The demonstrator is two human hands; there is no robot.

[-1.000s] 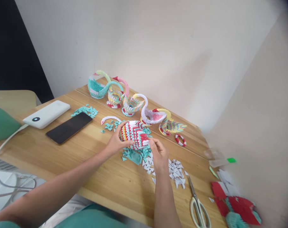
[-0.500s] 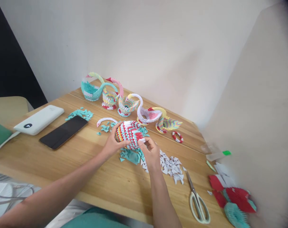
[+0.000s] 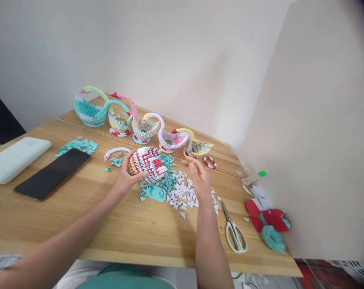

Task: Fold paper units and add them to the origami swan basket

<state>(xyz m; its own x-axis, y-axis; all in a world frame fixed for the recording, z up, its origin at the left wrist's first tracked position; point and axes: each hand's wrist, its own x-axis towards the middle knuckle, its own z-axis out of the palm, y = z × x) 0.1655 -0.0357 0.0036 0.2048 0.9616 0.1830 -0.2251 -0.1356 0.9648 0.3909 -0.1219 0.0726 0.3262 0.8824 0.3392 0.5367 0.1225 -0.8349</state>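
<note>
My left hand (image 3: 125, 176) grips the side of a rounded body of folded paper pieces (image 3: 147, 163), striped red, white, light blue and orange. It is held tilted above the table. My right hand (image 3: 198, 174) is apart from it, to its right, over the white folded paper triangles (image 3: 182, 192). Its fingers are loosely bent and apart, with nothing visible in them. Teal paper triangles (image 3: 166, 182) lie beneath and beside the striped body. A curved white paper neck with a pink tip (image 3: 116, 151) rests to the left of my left hand.
Several finished paper swans (image 3: 142, 130) stand in a row at the back. A red and white paper ring (image 3: 210, 162) lies near them. Scissors (image 3: 234, 230) and red paper (image 3: 274, 218) are at right. A phone (image 3: 52, 173), power bank (image 3: 19, 158) and teal pieces (image 3: 76, 147) are at left.
My right hand has left the striped paper body and moved right, its fingers parting. My left hand still holds the body. The view has shifted toward the right.
</note>
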